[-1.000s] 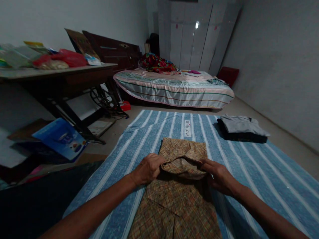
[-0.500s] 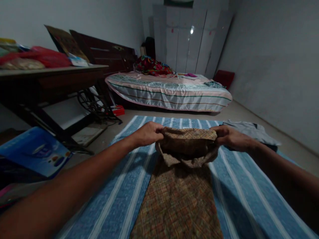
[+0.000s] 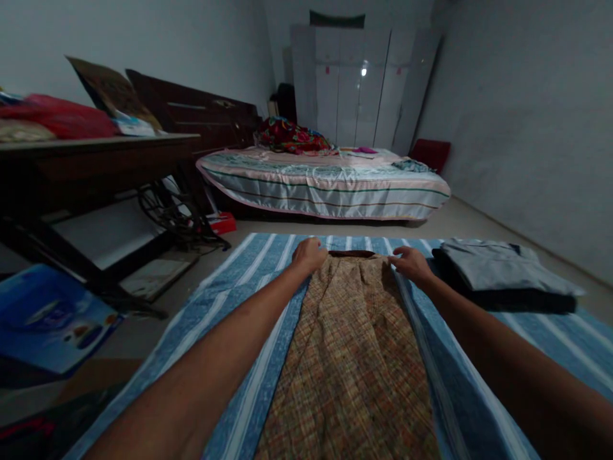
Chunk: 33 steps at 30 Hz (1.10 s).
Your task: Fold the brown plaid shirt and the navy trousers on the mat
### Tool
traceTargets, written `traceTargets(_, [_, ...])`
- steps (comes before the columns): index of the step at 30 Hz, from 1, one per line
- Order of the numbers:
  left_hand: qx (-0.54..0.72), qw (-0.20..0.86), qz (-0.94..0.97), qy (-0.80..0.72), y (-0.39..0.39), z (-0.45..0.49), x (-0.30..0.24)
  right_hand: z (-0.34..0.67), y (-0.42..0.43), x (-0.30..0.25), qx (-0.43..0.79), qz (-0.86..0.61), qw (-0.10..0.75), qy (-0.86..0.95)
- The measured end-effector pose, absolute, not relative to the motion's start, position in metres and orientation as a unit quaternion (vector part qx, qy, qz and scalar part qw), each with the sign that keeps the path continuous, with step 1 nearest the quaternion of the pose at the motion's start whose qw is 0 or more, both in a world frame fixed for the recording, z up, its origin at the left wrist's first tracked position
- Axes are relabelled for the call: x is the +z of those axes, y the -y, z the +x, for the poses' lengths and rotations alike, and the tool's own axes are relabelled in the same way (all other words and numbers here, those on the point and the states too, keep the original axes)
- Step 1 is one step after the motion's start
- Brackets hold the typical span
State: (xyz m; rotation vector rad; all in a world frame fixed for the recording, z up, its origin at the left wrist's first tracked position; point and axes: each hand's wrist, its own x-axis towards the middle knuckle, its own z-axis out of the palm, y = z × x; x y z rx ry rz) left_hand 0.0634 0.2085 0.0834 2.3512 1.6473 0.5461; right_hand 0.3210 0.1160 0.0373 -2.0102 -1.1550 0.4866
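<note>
A brown checked garment (image 3: 357,345) lies stretched lengthwise over a blue-and-white striped cloth (image 3: 249,377). Its waist end is at the far side, where a dark strip of the inside shows; whether it is a skirt or trousers I cannot tell. My left hand (image 3: 310,255) is closed on the left corner of that waist end. At the right corner, my right hand (image 3: 412,264) pinches the edge between thumb and fingers. Some creases run down from the waist.
Folded grey and dark clothes (image 3: 507,268) lie to the right on the striped cloth. Beyond stands a bed (image 3: 325,185). A sewing-machine table (image 3: 96,160) and a blue box (image 3: 57,319) are at the left.
The waist end was held raised and gaping; now it lies flat and farther from me. Both hands have lowered with it and come closer together.
</note>
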Motion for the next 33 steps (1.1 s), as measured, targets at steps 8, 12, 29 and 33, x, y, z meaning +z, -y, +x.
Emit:
traceTargets(8, [0.168, 0.035, 0.872, -0.459, -0.165, 0.052, 0.051, 0.312, -0.112, 0.017, 0.244, -0.802, 0.365, 0.405])
traceTargets(12, [0.170, 0.026, 0.885, -0.432, -0.159, 0.059, 0.042, 0.303, -0.118, 0.017, 0.261, -0.815, 0.351, 0.380])
traceTargets(29, [0.141, 0.042, 0.884, -0.444, -0.158, 0.058, 0.019, 0.308, -0.109, 0.021, 0.109, -0.865, 0.247, 0.424])
traceTargets(33, [0.148, 0.041, 0.880, -0.449, -0.156, 0.058, 0.025, 0.287, -0.097, 0.031, 0.005, -0.833, 0.211, 0.511])
